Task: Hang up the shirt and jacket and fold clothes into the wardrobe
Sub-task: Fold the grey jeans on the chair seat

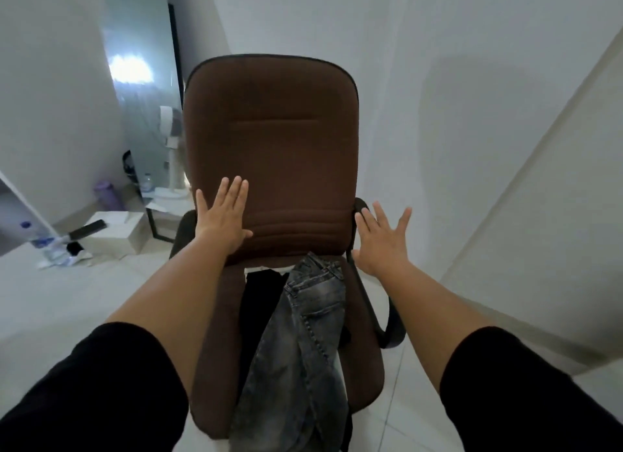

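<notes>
A brown office chair stands in front of me. Grey faded jeans lie draped over its seat and hang off the front edge. Beneath them lies a black garment, with a strip of white cloth showing at the seat's back. My left hand is held out with straight fingers in front of the lower left of the backrest. My right hand is spread out beside the chair's right armrest, holding nothing. No wardrobe is in view.
A tall mirror leans against the left wall, with a fan behind the chair. A white box, a purple bottle, a water bottle and small clutter lie on the tiled floor at left. A pale door or panel rises at right.
</notes>
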`<action>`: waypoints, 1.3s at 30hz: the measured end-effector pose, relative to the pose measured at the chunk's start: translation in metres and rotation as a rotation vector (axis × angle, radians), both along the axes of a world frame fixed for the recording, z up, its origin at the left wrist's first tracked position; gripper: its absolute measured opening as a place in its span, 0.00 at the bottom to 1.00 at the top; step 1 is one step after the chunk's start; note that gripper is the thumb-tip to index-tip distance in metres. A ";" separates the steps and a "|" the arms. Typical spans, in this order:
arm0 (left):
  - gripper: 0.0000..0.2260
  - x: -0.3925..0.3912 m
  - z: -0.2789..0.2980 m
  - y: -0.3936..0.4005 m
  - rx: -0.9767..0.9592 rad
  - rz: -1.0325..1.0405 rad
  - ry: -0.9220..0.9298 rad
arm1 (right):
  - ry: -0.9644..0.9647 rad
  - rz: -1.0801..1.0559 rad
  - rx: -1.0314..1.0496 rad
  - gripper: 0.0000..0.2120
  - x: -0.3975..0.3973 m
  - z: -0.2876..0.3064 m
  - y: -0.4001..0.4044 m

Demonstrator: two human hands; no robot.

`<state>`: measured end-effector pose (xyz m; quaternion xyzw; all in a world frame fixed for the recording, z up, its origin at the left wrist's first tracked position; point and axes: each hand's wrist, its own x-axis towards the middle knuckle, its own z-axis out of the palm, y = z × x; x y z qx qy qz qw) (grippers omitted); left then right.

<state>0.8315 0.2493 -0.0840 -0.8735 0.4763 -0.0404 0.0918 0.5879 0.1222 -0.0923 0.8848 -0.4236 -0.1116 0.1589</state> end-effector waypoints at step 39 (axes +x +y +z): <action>0.29 0.052 -0.388 -0.159 0.279 -0.186 0.669 | 0.089 -0.075 0.594 0.29 0.119 -0.360 -0.028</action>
